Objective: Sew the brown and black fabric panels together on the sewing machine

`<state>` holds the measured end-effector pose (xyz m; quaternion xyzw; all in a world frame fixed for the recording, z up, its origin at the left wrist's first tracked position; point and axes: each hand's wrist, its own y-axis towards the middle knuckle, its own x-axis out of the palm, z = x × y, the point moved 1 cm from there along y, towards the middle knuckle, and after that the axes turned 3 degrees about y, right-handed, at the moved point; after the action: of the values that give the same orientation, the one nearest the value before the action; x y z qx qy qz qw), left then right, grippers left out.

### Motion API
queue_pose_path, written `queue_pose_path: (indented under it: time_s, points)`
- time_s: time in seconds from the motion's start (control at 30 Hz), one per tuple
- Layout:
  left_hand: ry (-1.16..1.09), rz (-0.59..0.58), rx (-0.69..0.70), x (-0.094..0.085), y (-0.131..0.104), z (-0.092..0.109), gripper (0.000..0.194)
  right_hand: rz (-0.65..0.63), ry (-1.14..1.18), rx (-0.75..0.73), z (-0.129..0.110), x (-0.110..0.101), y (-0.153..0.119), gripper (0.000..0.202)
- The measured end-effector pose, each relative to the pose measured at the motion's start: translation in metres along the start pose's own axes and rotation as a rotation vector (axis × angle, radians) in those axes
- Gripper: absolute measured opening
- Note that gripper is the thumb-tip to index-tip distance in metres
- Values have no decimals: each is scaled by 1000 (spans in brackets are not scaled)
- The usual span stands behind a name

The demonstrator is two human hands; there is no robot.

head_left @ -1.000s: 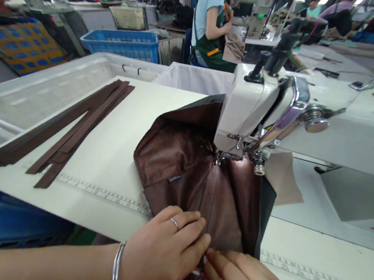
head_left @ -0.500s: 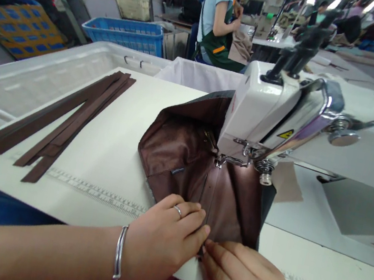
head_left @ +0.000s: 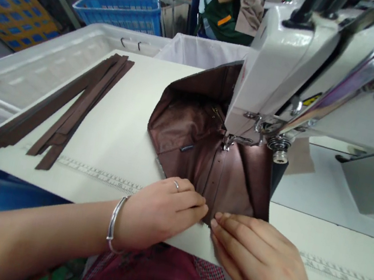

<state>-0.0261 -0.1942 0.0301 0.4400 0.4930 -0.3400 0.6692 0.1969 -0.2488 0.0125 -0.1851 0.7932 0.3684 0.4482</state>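
"First, state the position of the brown piece (head_left: 237, 182)."

"It lies on the pale worktop (head_left: 133, 116), with its middle beneath the head of the sewing machine (head_left: 275, 68). The metal foot (head_left: 226, 144) stands over it, beside a stitched strip that runs toward the near edge. Whether the foot is pressed down cannot be determined. A small dark label (head_left: 187, 148) is attached on the left part of the piece."

"State the condition of the 2 hands."

"The left hand (head_left: 155, 214) lies palm down with bent fingers at the near end of the piece, left of the strip. The right hand (head_left: 262, 257) is set opposite, its fingertips together on the same end. A narrow gap separates the 2 hands. Both contact the piece; the undersides are hidden, so I cannot tell whether either pinches it."

"List the adjacent items."

"Brown strips (head_left: 81, 102) lie to the left, overlapping at the far end and spread at the near end. A ruler scale (head_left: 97, 173) runs along the near side of the worktop. A clear plastic tray (head_left: 41, 66) stands beyond the left edge. Farther back, a blue basket (head_left: 129, 16) stands near a co-worker, beside whom beige fabric (head_left: 250, 13) is visible."
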Motion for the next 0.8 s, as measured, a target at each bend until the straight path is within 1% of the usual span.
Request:
queue_pose_path:
  time_s: [0.13, 0.23, 0.4, 0.53, 0.7, 0.8]
  points:
    - [-11, 131, 66, -1, 5, 0, 25, 4, 37, -16, -1, -2, 1, 22]
    - [18, 159, 89, 1, 8, 3, 23, 6, 46, -8, -1, -2, 1, 22]
    - [41, 117, 145, 4, 7, 5, 20, 14, 48, -4, -1, -2, 2, 23]
    - [27, 135, 150, 4, 6, 6, 21, 33, 40, -4, -1, -1, 1, 23]
    - [82, 12, 148, 4, 6, 9, 18, -1, 45, 40, 0, -1, 0, 19]
    - [90, -9, 137, 3, 7, 9, 19, -11, 60, 66, 0, -2, -1, 17]
